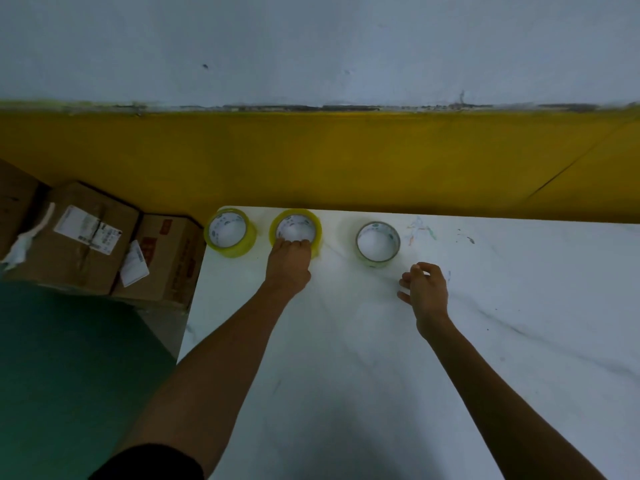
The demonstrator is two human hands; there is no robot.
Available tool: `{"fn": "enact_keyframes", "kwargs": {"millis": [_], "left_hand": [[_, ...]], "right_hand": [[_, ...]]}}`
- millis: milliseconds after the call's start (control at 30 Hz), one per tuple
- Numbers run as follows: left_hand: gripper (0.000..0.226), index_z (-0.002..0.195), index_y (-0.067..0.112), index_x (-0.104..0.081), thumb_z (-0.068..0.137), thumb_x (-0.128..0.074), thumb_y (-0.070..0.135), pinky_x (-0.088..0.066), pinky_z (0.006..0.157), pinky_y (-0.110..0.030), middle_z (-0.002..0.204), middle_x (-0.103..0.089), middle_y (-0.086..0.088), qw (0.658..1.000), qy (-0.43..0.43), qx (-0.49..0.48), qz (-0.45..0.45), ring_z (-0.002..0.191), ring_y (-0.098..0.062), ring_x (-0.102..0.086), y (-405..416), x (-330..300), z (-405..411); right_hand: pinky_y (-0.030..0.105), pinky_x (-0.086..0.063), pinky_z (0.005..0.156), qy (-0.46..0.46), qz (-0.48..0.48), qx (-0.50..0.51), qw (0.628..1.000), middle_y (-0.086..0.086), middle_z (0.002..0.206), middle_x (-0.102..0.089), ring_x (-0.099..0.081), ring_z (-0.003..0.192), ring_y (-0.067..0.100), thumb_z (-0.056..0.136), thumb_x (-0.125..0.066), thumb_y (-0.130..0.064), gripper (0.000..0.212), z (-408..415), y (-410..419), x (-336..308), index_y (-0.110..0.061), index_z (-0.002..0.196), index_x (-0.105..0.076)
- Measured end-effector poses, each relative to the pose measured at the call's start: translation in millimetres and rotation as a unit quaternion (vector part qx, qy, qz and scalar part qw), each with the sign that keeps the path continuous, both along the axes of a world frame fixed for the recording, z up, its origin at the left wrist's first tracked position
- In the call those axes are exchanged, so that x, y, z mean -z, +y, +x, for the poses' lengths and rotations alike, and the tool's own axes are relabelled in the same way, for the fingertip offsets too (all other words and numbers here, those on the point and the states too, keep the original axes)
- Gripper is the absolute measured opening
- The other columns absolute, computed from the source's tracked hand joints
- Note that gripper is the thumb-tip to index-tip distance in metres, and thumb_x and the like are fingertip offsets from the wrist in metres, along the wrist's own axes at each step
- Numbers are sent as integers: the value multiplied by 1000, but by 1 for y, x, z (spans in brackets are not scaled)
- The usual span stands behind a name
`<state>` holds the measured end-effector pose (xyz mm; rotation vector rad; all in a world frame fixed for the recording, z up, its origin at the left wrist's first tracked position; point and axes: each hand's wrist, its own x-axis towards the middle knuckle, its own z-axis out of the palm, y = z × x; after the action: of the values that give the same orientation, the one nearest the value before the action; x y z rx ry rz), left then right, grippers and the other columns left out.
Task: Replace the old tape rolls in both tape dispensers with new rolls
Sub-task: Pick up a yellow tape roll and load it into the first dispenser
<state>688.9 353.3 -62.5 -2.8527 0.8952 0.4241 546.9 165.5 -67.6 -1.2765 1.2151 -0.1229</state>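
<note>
Three tape rolls flat along the far edge of a white table [346, 358]: a thick yellow roll [230, 232] at the left corner, a second yellow roll [295, 233] just beside it, a thin, nearly spent roll [378, 243] well apart to the right. Left hand [289, 263] on the middle roll, fingertips [294, 242] hooked over its near rim into the core, thumb hidden. Right hand [424, 289] near the thin roll, fingers loosely curled and apart, empty. Beyond the table's left edge, cardboard boxes [86, 237] on a green floor [69, 375]; behind, a yellow-and-white wall [346, 161].
</note>
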Motion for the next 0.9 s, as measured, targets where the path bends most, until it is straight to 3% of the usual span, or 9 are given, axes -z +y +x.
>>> {"fn": "enact_keyframes", "kwargs": {"millis": [133,267,400,467,533,600,733,900], "left_hand": [[32,113,5,-58,81,-57,5,-48,87,-35,109,-69,-17,999,15,-21,-25,102,-34,-63,1,-2,-2],[41,130,3,-52,90,-55,9,-49,87,-39,131,-58,-23,967,104,-151,-180,116,-38,-56,-2,-15,-1],[49,141,2,-45,96,-54,19,-43,101,-38,140,-53,-20,886,200,-259,-329,124,-36,-52,-18,-58,3],[32,122,7,-61,94,-57,23,-47,97,-42,127,-62,-20,831,243,-306,-397,116,-37,-58,-27,-86,0],[10,94,16,-67,93,-60,23,-51,97,-49,112,-67,-19,773,288,-325,-461,110,-38,-62,-34,-112,-10],[7,94,18,-67,94,-60,20,-53,96,-51,111,-68,-16,731,335,-320,-501,111,-37,-63,-41,-131,-25],[27,117,14,-67,94,-60,29,-52,98,-50,118,-69,-10,740,356,-288,-492,110,-28,-63,-48,-140,-52],[29,120,14,-65,97,-53,26,-49,100,-52,121,-66,-12,749,362,-289,-473,113,-29,-60,-44,-138,-69]], "right_hand": [[44,-55,93,-2,-17,-5,1000,17,115,-60,-62,107,30,101,-43,-21,33,-2,1,-9,-8,132,-47],[44,-56,90,-19,-53,-26,998,16,116,-61,-62,106,30,100,-43,-18,29,1,-2,-27,-7,125,-53],[47,-57,88,-74,-67,-69,993,15,102,-66,-64,103,33,97,-46,-12,18,8,0,-63,-13,94,-63],[44,-58,86,-113,-70,-97,986,17,103,-67,-64,102,33,97,-47,-13,19,13,4,-86,-13,90,-65],[42,-59,85,-154,-79,-125,977,15,104,-69,-66,102,30,97,-51,-19,18,18,11,-110,-10,101,-66],[44,-59,85,-185,-92,-166,964,12,104,-70,-67,100,28,96,-54,-26,16,21,23,-129,-17,101,-66],[47,-55,86,-146,-162,-204,954,9,104,-68,-64,99,28,93,-60,-33,24,19,40,-146,-14,107,-64],[53,-55,89,-106,-162,-213,958,8,103,-65,-62,98,27,91,-62,-31,18,4,39,-143,-19,105,-59]]}}
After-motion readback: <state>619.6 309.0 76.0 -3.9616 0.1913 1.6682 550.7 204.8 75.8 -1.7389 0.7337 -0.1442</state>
